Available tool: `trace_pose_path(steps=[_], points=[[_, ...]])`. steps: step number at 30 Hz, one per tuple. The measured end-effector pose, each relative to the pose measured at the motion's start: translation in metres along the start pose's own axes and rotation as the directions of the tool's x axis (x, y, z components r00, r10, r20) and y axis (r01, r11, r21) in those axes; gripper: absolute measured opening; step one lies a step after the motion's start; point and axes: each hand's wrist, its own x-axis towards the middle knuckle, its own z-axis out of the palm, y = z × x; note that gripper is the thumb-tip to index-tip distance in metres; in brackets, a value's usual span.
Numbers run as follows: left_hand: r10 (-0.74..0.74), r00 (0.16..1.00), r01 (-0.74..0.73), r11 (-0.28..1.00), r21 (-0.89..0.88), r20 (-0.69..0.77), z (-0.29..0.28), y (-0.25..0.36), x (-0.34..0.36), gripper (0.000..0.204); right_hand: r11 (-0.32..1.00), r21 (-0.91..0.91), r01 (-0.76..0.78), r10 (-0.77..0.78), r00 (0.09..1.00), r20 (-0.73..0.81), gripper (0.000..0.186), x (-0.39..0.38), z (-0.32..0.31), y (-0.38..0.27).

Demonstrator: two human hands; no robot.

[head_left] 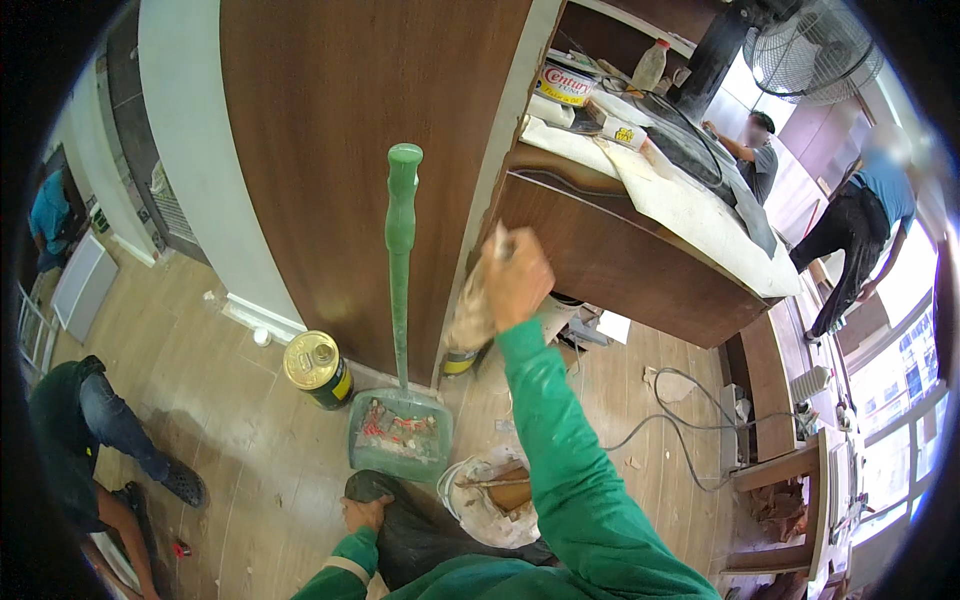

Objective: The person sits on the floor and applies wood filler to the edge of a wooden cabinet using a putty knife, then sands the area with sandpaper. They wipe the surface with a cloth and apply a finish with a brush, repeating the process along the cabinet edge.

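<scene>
My right hand (518,272) is raised in front of the brown panel's edge. Its fingers are closed round a blurred tan brush-like thing (468,318), whose pale tip sticks up above the fist. Low at the centre, my left hand (365,512) rests on my dark-trousered knee (385,490), with nothing seen in it. Just beyond that knee a green dustpan (402,462) lies on the floor, holding red and pale debris. Its long green handle (400,235) stands upright before the panel (310,130). A whitish bucket (500,515) with scraps inside stands beside my legs.
A yellow-and-black metal can (318,368) stands left of the dustpan. A cluttered counter (690,225) juts out at right, with a fan (812,50) above. A black cable (665,400) loops over the floor. Other people are at left (90,440) and far right (868,215).
</scene>
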Motion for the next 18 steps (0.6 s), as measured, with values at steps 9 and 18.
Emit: trace_pose_path(steps=[9, 18], points=[[-0.047, 0.998, 0.048, 0.998, -0.032, 0.037, -0.009, 0.023, -0.009, 0.126, 0.969, 0.228, 0.091, -0.069, 0.992, -0.106, 0.019, 0.018, -0.023, -0.008], [-0.063, 0.994, 0.065, 0.998, -0.014, 0.087, -0.02, 0.036, -0.017, 0.126, 0.977, 0.144, 0.159, -0.119, 0.96, -0.252, 0.019, 0.063, -0.011, -0.024]])
